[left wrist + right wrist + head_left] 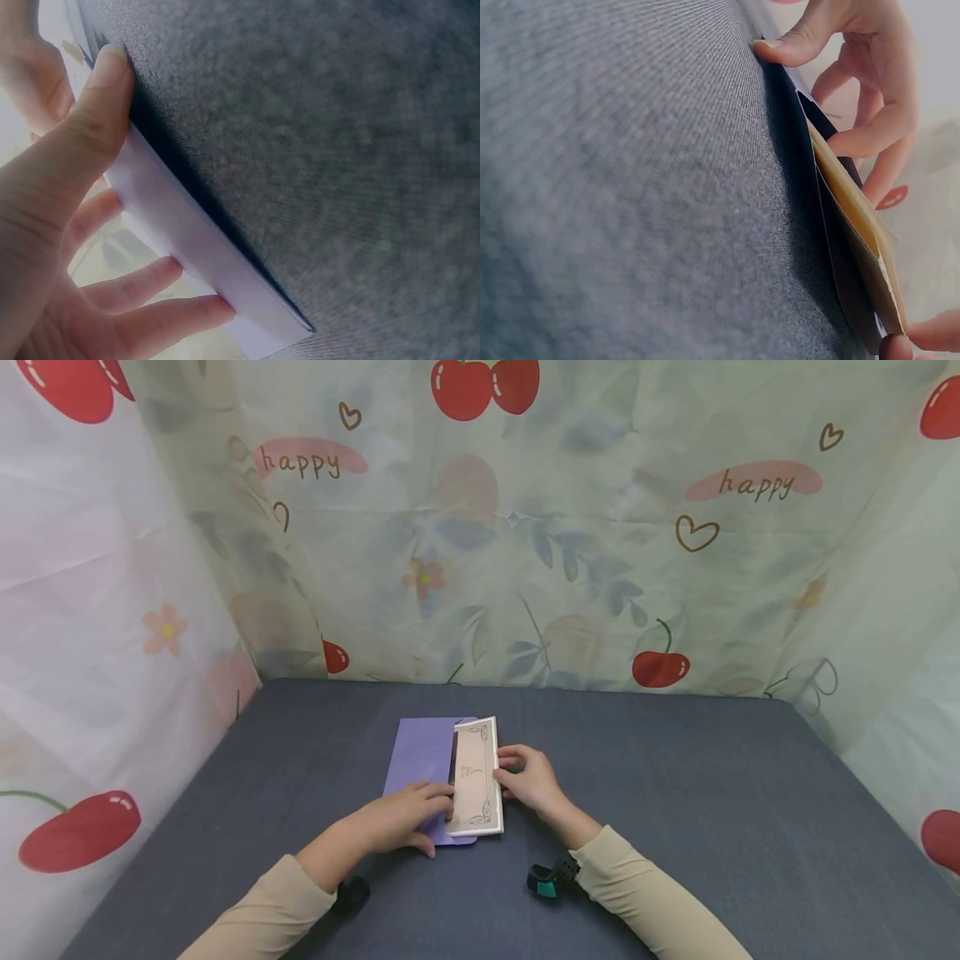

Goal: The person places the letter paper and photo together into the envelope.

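Note:
A purple envelope (423,750) lies on the table, its open side to the right. Out of that opening sticks a cream card (476,781) with a white border and ornate corners; its left part is hidden inside or under the envelope. My left hand (393,820) rests on the envelope's near part, fingers spread over the top and thumb at the near edge. With thumb and fingers, my right hand (534,783) pinches the card's right edge. Seen from the right wrist, the card (855,217) looks thick and layered, raised a little above the envelope's lower flap.
Dark grey cloth covers the table (675,793). Behind it and at both sides hang printed curtains (570,468) with cherries and hearts. A black strap device with a teal patch (546,885) is at the right wrist, and a dark one (351,895) at the left.

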A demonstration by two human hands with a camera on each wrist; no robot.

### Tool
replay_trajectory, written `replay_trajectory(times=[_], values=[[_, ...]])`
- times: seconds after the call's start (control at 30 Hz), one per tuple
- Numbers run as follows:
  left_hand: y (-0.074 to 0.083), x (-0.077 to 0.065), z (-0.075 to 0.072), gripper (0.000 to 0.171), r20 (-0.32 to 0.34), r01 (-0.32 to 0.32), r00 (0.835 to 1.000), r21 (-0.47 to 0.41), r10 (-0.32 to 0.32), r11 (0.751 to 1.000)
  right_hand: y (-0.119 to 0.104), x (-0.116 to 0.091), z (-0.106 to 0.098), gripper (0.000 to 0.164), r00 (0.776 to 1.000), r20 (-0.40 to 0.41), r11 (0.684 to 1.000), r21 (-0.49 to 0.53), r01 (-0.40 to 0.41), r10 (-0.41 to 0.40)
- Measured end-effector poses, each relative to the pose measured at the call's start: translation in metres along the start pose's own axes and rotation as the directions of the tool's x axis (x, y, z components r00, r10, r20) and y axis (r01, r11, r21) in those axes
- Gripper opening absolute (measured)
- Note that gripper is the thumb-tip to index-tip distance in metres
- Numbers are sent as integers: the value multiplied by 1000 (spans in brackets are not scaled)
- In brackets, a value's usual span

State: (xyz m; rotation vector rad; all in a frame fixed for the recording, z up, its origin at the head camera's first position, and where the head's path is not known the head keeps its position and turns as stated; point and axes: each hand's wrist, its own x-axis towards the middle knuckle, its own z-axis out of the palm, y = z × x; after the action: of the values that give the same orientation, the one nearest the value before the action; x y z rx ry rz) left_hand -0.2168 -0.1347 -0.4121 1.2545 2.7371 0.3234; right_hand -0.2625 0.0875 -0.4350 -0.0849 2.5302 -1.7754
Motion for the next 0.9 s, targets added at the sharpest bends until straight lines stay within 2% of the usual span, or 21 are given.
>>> replay_trajectory(times=[0.33, 0.9], values=[[0, 1, 0, 39, 8, 13, 1000, 1, -13, 1000, 2, 2, 4, 36, 1000, 9, 999, 34, -27, 26], [0, 0, 0, 39, 8, 11, 1000, -4, -11, 1000, 0, 1, 9, 36, 1000, 2, 999, 50, -2, 2]])
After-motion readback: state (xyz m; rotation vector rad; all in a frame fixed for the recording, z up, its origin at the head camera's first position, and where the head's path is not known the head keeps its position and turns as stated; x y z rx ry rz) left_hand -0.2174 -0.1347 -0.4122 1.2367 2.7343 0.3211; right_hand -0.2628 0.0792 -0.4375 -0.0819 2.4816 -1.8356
